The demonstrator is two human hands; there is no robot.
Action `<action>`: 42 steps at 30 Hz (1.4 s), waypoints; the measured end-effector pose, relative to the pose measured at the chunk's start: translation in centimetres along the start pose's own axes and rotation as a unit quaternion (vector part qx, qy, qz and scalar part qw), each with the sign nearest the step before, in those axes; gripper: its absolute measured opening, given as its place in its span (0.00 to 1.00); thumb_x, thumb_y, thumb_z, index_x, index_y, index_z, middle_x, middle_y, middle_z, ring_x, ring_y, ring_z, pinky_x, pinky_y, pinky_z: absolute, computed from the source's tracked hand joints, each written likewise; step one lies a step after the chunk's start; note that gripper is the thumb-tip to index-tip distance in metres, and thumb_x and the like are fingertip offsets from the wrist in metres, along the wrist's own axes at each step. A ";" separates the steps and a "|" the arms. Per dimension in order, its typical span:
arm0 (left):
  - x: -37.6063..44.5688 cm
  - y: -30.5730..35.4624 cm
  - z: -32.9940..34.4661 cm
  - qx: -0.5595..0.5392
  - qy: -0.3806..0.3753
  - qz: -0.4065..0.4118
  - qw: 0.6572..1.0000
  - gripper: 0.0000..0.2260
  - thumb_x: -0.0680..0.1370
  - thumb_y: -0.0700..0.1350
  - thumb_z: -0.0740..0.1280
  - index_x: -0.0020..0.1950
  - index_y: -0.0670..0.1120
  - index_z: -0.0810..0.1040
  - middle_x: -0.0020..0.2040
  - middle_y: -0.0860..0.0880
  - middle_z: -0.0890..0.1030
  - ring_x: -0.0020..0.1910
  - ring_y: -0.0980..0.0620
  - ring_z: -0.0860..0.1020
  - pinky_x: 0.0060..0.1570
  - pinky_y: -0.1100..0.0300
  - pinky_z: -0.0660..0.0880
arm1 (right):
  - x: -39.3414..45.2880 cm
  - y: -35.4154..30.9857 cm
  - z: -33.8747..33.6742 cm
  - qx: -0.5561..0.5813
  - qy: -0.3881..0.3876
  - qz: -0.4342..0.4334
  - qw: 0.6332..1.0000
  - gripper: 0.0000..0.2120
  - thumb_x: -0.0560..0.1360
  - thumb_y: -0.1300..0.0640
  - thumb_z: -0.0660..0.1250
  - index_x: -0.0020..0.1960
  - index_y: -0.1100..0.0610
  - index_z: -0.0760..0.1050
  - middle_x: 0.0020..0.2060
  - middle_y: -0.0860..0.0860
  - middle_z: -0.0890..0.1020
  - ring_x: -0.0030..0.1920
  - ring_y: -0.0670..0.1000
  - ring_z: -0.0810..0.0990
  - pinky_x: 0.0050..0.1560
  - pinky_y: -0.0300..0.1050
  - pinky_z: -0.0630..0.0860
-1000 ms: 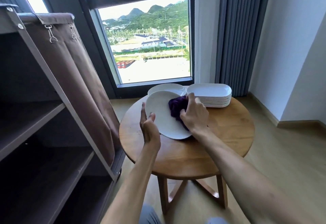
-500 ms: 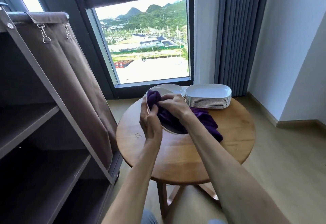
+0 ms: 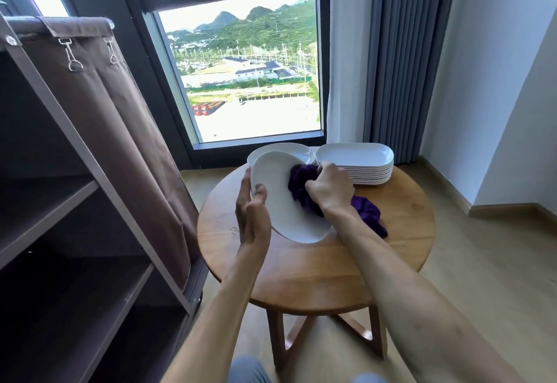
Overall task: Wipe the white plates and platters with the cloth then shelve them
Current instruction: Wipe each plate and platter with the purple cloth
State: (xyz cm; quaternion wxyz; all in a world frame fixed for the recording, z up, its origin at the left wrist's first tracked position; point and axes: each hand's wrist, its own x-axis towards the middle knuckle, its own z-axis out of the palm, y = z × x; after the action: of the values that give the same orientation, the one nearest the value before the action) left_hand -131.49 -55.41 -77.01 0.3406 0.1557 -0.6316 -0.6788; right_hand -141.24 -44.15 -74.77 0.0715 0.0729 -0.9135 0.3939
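Wiping is under way in the head view, the only one on offer: at centre frame the left hand [image 3: 252, 214] grips the near-left rim of a white oval plate [image 3: 278, 202], thumb on the upper face and fingers curled behind, holding it tilted up above the round wooden table [image 3: 301, 274]. Just right of it, the right hand [image 3: 330, 188] is bunched round a purple cloth [image 3: 298, 183], fingers curled tight into the fabric and pressing it against the plate's right side, while the loose tail of the cloth trails down to the right onto the tabletop. Behind the hands, toward the window, a second pile of white plates [image 3: 280, 152] sits on the table's far edge; how many it holds I cannot tell, since the lifted plate covers most of it. Touching it on the right, a tall stack of platters [image 3: 357, 165] waits, around ten deep by the look of the rims. Over at the left of the frame, the brown shelf rack [image 3: 48, 214] shows bare boards on every level in view, its fabric cover [image 3: 120, 129] hanging pulled to one side. So by my reading this is early going: one plate is mid-wipe, nothing visible has been shelved, and both piles on the table are left to clean and carry across.
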 end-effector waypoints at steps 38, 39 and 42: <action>0.3 -0.3 -1.2 -0.223 0.045 -0.224 0.948 0.17 0.83 0.55 0.63 0.64 0.47 0.81 0.56 0.45 0.86 0.52 0.42 0.84 0.45 0.53 0.80 | -2.1 -2.4 -2.8 -0.161 -0.385 -0.129 0.900 0.02 0.71 0.55 0.74 0.42 0.50 0.81 0.37 0.47 0.80 0.37 0.49 0.79 0.35 0.37 0.73; 0.3 -0.5 -1.4 -0.214 0.050 -0.206 0.954 0.16 0.83 0.55 0.63 0.64 0.49 0.81 0.56 0.46 0.86 0.53 0.42 0.84 0.44 0.53 0.81 | -1.8 -1.9 -2.7 -0.205 -0.360 -0.098 0.905 0.06 0.70 0.54 0.75 0.45 0.51 0.81 0.41 0.49 0.81 0.41 0.51 0.80 0.39 0.40 0.75; 0.1 -0.8 -2.0 -0.181 0.060 -0.154 0.969 0.13 0.84 0.53 0.63 0.63 0.52 0.83 0.54 0.49 0.87 0.52 0.46 0.86 0.39 0.54 0.82 | -0.9 -0.5 -2.2 -0.201 -0.211 0.002 0.957 0.15 0.69 0.54 0.74 0.55 0.53 0.78 0.48 0.52 0.81 0.48 0.55 0.79 0.46 0.45 0.73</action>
State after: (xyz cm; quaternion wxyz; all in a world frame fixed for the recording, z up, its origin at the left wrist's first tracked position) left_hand -130.48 -56.96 -78.04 0.2918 0.2276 -0.4449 -0.8156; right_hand -140.08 -42.80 -73.14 -0.1110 0.1367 -0.9681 0.1784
